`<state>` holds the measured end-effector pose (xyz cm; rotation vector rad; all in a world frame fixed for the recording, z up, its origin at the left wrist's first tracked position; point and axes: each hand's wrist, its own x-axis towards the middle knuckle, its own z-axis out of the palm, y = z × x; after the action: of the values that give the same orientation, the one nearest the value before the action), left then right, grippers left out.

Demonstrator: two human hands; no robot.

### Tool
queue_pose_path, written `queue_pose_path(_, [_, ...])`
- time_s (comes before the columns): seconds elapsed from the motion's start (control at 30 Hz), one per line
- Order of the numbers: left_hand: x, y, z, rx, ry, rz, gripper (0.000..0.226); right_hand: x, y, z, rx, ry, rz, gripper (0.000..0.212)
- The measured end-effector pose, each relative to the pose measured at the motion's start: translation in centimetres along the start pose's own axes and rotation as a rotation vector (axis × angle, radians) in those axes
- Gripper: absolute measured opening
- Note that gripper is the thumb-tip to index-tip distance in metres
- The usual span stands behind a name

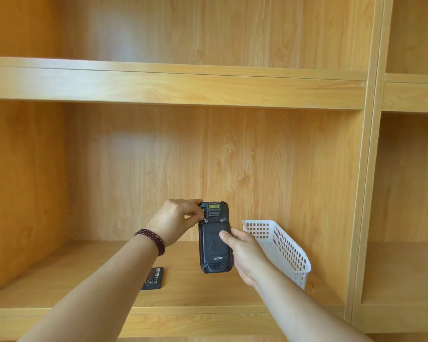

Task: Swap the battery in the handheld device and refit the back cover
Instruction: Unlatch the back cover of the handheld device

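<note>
Bare forearms fill the foreground, both reaching over the pale wooden shelf (59,272); at left a flat black rectangular battery (153,279) lies loose on it, apparently set aside as the spent cell; the left hand (173,219), a dark red beaded bracelet (150,239) at its wrist, pinches its fingertips closed on a small metal latch at the cover's upper corner, probably locking it; the black rugged handheld device (214,239) is held upright, back cover (211,243) seated and facing the camera; the right hand (242,253) wraps its lower edge, thumb pressing the cover to steady it; a white perforated plastic basket (282,245) stands just beside.

Bright, sharp, wide-angle edge bowing
</note>
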<state>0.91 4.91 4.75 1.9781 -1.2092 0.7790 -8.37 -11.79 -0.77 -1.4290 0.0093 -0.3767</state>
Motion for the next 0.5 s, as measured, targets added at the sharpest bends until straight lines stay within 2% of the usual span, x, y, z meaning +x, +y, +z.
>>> queue_pose_path(0.33, [-0.01,0.86,0.25,0.066,0.042,0.073,0.007,-0.53,0.01,0.25,0.003,-0.017,-0.001,0.02])
queue_pose_path(0.5, [-0.18,0.99,0.63,0.115,0.014,0.035,0.007,-0.77,-0.2,0.32,-0.014,0.008,-0.002,0.021])
